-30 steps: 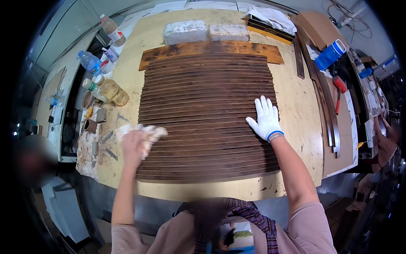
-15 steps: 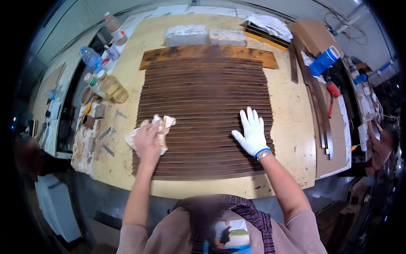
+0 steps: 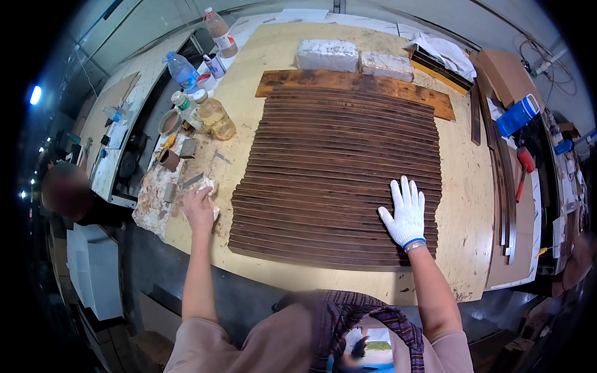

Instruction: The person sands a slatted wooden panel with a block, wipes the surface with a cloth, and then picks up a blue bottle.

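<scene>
Dark brown wooden strips point(image 3: 336, 168) lie side by side as one ridged panel on the pale tabletop. My bare left hand point(image 3: 199, 208) is closed on a crumpled whitish cloth point(image 3: 213, 198), left of the panel's lower left edge and beside the grey pieces on the table. Part of the cloth is hidden under the fingers. My right hand point(image 3: 405, 214), in a white knitted glove with a blue cuff, rests flat on the right side of the strips, its fingers spread and nothing in it.
A brown board point(image 3: 354, 85) runs along the panel's far edge, with white wrapped blocks point(image 3: 328, 55) behind it. Bottles and jars point(image 3: 215, 116) stand at left. A red mallet point(image 3: 523, 165) and a blue jug point(image 3: 517, 116) sit at right. A person point(image 3: 74, 193) is at far left.
My left hand has moved left with the cloth, off the strips and onto the tabletop. My gloved right hand stays on the strips. The whole view has shifted and turned somewhat.
</scene>
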A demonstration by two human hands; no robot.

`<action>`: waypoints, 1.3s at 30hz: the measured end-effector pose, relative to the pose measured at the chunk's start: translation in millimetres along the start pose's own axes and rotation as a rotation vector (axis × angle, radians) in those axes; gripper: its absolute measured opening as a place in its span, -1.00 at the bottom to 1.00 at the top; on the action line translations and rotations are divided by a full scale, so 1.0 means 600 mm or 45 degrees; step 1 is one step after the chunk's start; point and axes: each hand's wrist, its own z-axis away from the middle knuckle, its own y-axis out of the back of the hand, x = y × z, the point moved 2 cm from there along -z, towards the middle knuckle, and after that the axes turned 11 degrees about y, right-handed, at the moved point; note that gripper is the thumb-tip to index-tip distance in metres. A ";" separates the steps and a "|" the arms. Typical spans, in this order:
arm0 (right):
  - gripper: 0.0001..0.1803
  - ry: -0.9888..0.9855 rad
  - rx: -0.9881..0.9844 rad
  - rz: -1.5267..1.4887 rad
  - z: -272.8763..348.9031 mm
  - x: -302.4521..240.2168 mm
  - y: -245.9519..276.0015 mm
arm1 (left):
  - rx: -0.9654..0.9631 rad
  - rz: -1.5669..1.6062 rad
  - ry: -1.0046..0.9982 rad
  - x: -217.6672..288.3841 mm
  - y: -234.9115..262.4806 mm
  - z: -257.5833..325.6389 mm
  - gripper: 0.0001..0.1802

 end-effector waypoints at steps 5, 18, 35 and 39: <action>-0.08 0.001 0.016 0.014 0.002 0.014 -0.014 | -0.322 0.154 0.205 0.047 -0.051 0.028 -0.76; -0.06 0.079 -0.048 -0.051 0.022 -0.038 0.003 | -0.444 0.420 -0.630 0.261 -0.016 0.082 -0.69; -0.07 0.052 -0.043 -0.033 0.021 -0.033 -0.003 | -0.499 0.314 0.121 0.051 -0.034 -0.008 -0.71; -0.07 0.066 -0.074 -0.015 0.020 -0.038 0.000 | -0.264 0.484 -0.204 0.164 -0.005 0.001 -0.71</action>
